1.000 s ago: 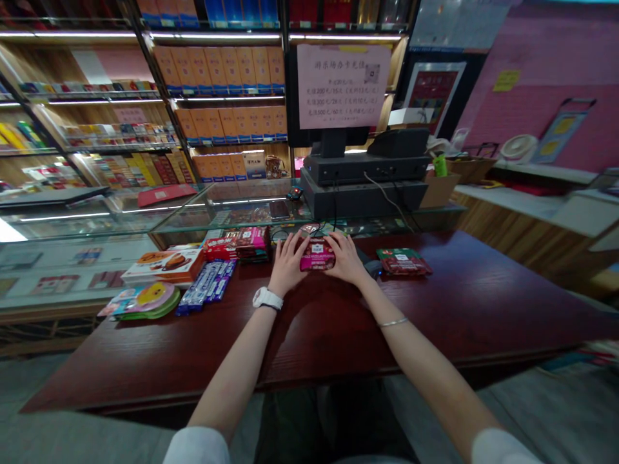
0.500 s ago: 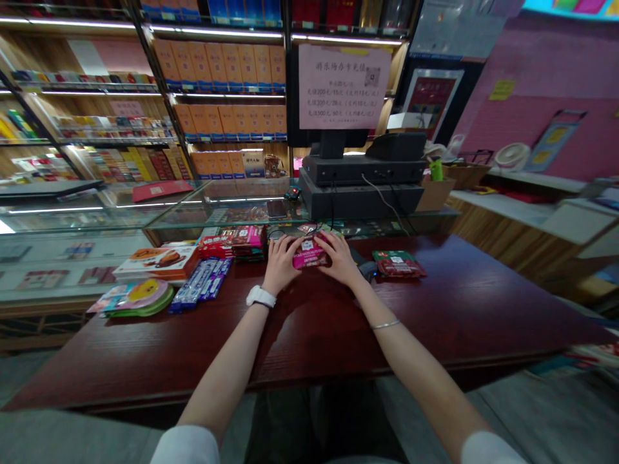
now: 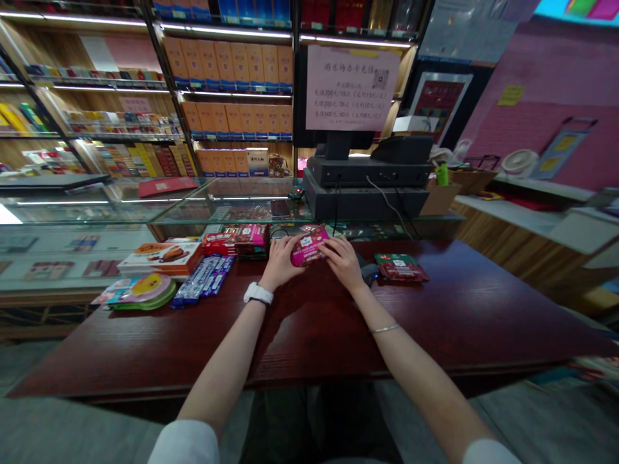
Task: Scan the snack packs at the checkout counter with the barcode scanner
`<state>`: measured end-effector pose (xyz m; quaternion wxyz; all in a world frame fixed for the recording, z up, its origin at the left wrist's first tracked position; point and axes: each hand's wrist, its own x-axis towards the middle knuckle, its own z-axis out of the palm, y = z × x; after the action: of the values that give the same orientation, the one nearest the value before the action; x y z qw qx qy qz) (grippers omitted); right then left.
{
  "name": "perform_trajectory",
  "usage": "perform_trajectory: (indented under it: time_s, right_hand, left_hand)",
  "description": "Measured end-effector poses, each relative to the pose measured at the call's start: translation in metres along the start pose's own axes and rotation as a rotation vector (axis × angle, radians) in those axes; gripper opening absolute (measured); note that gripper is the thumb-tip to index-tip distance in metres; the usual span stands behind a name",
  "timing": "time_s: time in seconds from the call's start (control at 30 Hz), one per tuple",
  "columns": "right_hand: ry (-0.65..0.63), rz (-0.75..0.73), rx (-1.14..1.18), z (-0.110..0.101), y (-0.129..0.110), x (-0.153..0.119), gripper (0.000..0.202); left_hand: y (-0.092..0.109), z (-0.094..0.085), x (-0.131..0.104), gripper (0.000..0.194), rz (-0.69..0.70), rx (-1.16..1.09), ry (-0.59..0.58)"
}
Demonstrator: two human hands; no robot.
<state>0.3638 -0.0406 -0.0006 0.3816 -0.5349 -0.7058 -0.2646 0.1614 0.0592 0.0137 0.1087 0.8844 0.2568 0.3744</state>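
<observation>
A pink and brown snack packet, its printed face toward me [image 3: 309, 247], is held at both ends above the dark red table [image 3: 309, 341]. My left hand [image 3: 283, 261] grips its left end, and my right hand [image 3: 344, 263] closes on its right edge. Left of my hands lies a stack of similar pink and red packets [image 3: 249, 241]. To the right, a green and brown packet [image 3: 401, 267] lies flat. A dark scanner-like device [image 3: 370, 273], partly hidden, sits just beside my right hand.
At left are blue wrapped bars [image 3: 206, 278], an orange and white box [image 3: 162, 256] and round-topped colourful packs [image 3: 145, 291]. Behind stand a glass counter [image 3: 232, 209] and a register with a paper-covered screen [image 3: 351, 90]. Boxes fill the back shelves.
The pink packet has tilted, its right end raised and more of its face showing. My right fingers have shifted to its right edge. The camera view has turned slightly left.
</observation>
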Motion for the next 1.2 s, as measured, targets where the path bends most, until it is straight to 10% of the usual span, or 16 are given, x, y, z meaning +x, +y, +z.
perform_trajectory:
  time_s: [0.37, 0.8, 1.0, 1.2]
  right_hand:
    - [0.061, 0.192, 0.135, 0.011, 0.004, 0.002, 0.015]
    - [0.063, 0.434, 0.458, 0.016, 0.000, 0.004, 0.045]
    - [-0.171, 0.208, 0.221, 0.011, -0.011, 0.002, 0.094]
    - [-0.335, 0.083, 0.028, 0.010, -0.020, 0.001, 0.091]
  left_hand:
    - [0.001, -0.003, 0.005, 0.012, 0.073, -0.226, 0.109]
    - [-0.005, 0.003, 0.007, 0.034, -0.373, -0.465, 0.128]
    - [-0.014, 0.010, 0.007, 0.044, -0.566, -0.726, 0.127]
    - [-0.018, 0.017, 0.005, 0.045, -0.554, -0.742, 0.089]
